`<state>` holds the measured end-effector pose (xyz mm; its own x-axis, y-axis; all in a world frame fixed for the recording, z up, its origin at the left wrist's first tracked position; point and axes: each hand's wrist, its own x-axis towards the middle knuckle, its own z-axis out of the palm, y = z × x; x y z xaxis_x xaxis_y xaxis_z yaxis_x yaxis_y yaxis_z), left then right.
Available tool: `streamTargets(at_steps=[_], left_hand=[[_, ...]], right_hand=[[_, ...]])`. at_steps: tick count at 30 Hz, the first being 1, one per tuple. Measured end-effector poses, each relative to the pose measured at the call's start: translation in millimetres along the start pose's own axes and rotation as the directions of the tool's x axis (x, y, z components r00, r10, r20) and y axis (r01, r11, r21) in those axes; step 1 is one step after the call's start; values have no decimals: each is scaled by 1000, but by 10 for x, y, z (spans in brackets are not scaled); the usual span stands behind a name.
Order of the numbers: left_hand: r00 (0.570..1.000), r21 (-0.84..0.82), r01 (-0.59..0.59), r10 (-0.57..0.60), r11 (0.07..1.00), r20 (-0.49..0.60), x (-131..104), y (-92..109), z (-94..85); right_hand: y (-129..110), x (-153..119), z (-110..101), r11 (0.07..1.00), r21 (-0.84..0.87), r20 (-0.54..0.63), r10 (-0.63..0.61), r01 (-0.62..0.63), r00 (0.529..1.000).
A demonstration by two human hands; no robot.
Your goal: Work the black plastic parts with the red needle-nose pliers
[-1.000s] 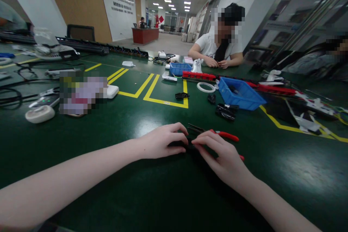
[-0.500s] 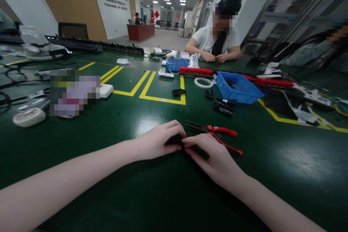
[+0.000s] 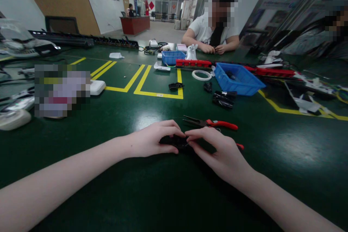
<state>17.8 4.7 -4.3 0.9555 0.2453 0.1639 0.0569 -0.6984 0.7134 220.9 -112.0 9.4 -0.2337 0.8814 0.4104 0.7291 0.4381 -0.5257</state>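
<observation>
Left hand half-curls around a small black part; right hand bends its fingertips at the part's right end, grip unclear. I'd brace left, work right lightly, clear of the pliers just beyond.

Glossy tbl; smooth plast. bin
</observation>
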Motion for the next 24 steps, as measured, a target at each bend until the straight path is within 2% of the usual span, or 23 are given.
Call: streamTargets(at_steps=[7,13,24], left_hand=[[1000,-23,-11,11,1000,-1,3,51,9],[998,-32,54,-54,998,13,23,82,12],[997,-27,73,-73,997,7,19,114,11]], right_hand=[[0,-18,16,999,-32,-24,-37,37,999],[8,-5,69,998,3,40,-58,58,998],[16,-8,-52,996,-58,42,-59,61,997]])
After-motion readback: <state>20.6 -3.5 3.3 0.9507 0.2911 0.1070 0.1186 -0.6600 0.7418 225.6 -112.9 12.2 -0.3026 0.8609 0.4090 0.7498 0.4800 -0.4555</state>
